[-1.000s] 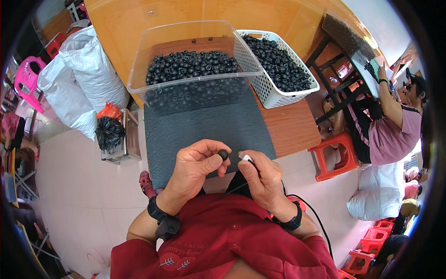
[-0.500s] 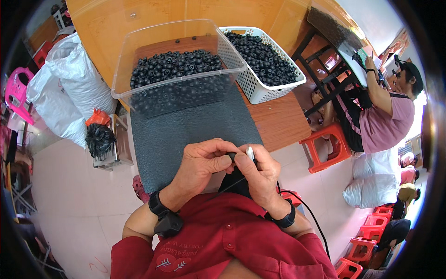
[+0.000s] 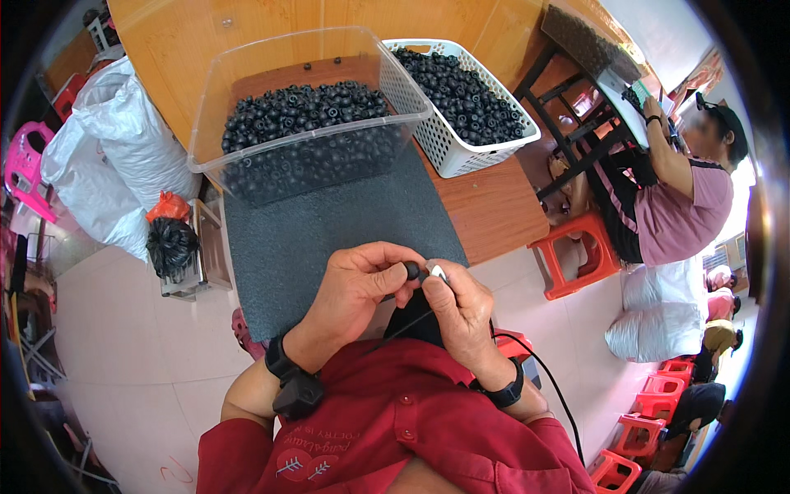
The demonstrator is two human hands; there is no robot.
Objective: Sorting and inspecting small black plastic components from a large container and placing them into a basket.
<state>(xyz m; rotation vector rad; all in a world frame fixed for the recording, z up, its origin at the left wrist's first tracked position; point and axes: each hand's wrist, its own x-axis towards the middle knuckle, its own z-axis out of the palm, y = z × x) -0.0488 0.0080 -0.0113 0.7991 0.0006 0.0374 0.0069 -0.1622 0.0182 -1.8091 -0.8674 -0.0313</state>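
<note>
Between the thumb and fingers of my left hand [image 3: 360, 284] is a small round black part [image 3: 412, 270], like those heaped in the bins. My right hand [image 3: 462, 309] is closed on a small tool with a white, shiny end [image 3: 437, 272], held close beside the black part. The tool's kind and its lower portion are hidden by my fingers. Both hands meet above the near edge of a dark grey mat [image 3: 329, 239]. Beyond them a clear plastic bin [image 3: 309, 142] holds a heap of black round parts with holes [image 3: 304, 115].
A white perforated basket [image 3: 461, 160] of similar black parts stands right of the bin on the wooden tabletop [image 3: 498, 206]. White sacks [image 3: 136, 136] and a black bag [image 3: 173, 247] are at left. Another person [image 3: 679, 198] sits at right, near a red stool [image 3: 580, 263].
My right thumb and the white-ended tool have tilted and shifted slightly left and down. More of the black part shows in my left fingers. The view has shifted slightly.
</note>
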